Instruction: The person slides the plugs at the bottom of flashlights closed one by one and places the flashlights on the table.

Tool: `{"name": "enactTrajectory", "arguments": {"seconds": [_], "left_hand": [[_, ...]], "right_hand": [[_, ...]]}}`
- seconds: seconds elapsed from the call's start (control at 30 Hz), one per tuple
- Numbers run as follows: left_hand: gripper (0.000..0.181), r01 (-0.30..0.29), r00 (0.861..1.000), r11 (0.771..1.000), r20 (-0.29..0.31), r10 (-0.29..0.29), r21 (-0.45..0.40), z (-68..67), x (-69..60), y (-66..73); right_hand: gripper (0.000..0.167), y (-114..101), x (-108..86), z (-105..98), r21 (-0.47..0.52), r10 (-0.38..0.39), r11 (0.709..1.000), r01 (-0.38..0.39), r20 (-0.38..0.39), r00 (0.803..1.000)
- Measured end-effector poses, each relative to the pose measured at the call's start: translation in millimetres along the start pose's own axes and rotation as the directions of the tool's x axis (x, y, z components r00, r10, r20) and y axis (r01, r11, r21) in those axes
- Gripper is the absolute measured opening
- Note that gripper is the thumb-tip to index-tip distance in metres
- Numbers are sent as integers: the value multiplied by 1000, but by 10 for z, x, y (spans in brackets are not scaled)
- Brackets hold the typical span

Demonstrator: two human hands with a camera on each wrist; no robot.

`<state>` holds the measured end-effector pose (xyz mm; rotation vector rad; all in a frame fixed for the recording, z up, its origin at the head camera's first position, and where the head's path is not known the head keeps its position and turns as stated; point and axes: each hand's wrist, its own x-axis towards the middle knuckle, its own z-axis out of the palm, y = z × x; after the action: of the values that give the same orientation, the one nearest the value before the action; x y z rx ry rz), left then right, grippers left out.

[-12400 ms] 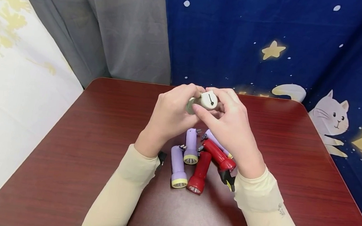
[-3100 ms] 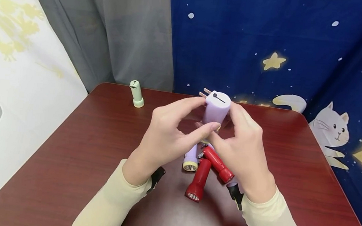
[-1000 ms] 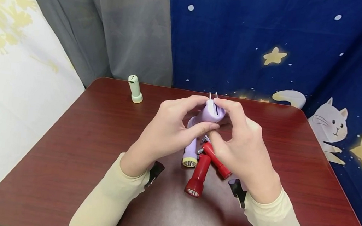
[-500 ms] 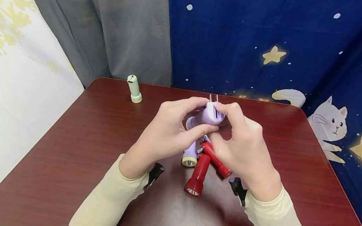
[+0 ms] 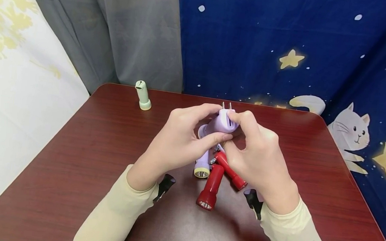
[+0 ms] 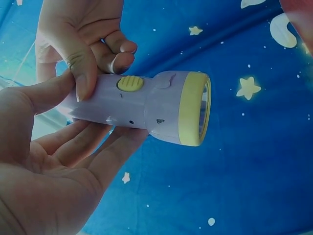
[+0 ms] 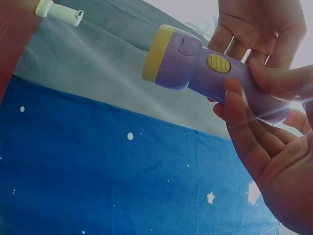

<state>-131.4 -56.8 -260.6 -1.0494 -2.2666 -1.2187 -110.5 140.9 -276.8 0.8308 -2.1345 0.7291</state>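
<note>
A purple flashlight (image 5: 221,123) with a yellow lens ring and a yellow slide switch (image 6: 130,83) is held up over the table between both hands. Its two metal plug prongs (image 5: 226,105) stick out from the tail end, pointing away from me. My left hand (image 5: 181,138) grips the body, thumb on the near side and fingers beneath. My right hand (image 5: 258,152) pinches the tail end, its index fingertip by the base of the prongs. In the right wrist view the flashlight head (image 7: 172,58) points left, away from both hands.
Below the hands lie a purple flashlight (image 5: 202,170), two red flashlights (image 5: 212,188) and part of another purple one (image 5: 220,148). A pale green flashlight (image 5: 142,95) stands on its lens at the table's (image 5: 110,136) back left. Curtains hang behind the far edge.
Long before, both hands held the pale green flashlight, which now stands back left. Since then a purple one was picked up and its prongs turned away from me. In the last second, little has moved.
</note>
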Motion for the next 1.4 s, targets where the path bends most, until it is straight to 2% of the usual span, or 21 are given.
{"name": "enactTrajectory", "arguments": {"seconds": [0.37,0.73,0.93,1.4], "left_hand": [[43,25,1000,999,-11,-26,-30,-5,-2,9],[42,44,999,996,-28,-46,-75,3,-4,0],[41,53,998,990,-35,-58,-130,-4,-4,6],[40,81,996,984,-31,-87,-160,-7,0,12]], "right_hand": [[45,11,-14,41,8,-22,1000,22,-36,999],[42,13,-7,58,0,-47,999,47,-35,998],[42,8,3,71,8,-62,998,63,-44,997],[40,3,2,73,3,-76,997,76,-39,996]]}}
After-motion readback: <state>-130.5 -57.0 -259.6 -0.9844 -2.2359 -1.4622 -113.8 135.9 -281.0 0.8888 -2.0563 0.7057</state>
